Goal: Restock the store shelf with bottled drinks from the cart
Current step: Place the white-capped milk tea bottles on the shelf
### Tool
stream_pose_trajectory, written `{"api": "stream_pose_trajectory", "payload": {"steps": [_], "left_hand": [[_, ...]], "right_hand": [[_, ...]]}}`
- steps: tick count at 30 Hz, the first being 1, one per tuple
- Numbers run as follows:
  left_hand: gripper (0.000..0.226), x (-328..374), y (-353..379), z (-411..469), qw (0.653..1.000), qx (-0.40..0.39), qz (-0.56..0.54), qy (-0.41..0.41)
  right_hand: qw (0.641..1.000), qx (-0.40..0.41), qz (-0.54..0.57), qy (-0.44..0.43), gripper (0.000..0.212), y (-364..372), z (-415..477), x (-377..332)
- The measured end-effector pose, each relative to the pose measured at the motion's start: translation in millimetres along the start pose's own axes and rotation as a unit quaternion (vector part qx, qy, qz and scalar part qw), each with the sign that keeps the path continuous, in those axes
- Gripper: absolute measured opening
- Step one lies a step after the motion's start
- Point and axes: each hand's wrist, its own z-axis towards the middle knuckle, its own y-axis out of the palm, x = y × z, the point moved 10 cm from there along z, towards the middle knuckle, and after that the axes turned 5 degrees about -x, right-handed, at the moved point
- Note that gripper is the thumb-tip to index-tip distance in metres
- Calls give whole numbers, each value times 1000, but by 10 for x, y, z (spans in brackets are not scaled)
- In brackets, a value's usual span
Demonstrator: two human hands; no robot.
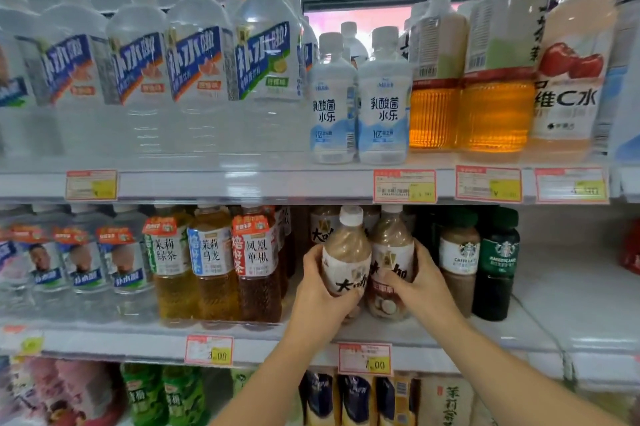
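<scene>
Beige drink bottle [346,252] with a white cap is held tilted in the left grip [318,283], fingers curled round its label, near the front edge of the middle shelf [519,332]. Just beside it, a second bottle [391,252] is clasped by the right grip [419,280]. Both should be set upright with labels turned forward, and the coffee bottles [497,263] to the right should not be knocked.

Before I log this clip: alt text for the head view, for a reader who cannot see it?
A left hand grips a tilted milky-brown bottle and a right hand grips an upright bottle beside it, at the middle shelf. Tea bottles stand left of them, coffee bottles right, water bottles above.
</scene>
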Motion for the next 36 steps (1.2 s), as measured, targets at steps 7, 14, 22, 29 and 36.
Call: {"api": "stream_pose_trajectory", "payload": {"steps": [7, 14, 22, 29, 36], "left_hand": [[79, -165, -83, 295, 990, 49, 114, -69], [66, 17, 82, -71, 976, 75, 202, 21], [24, -813, 6, -1964, 961, 33, 258, 90], [24, -2802, -570, -4065, 905, 21, 277, -323], [25, -3795, -736, -5599, 822, 7, 248, -513]], "right_hand": [[993, 45, -113, 5, 75, 30, 60, 108], [975, 56, -204, -68, 66, 69, -468, -37], [962, -118, -207, -134, 29, 1032, -1915, 600], [904, -347, -242, 59, 18, 2144, -3278, 2167], [809, -511, -247, 153, 24, 3138, -4356, 3086]]}}
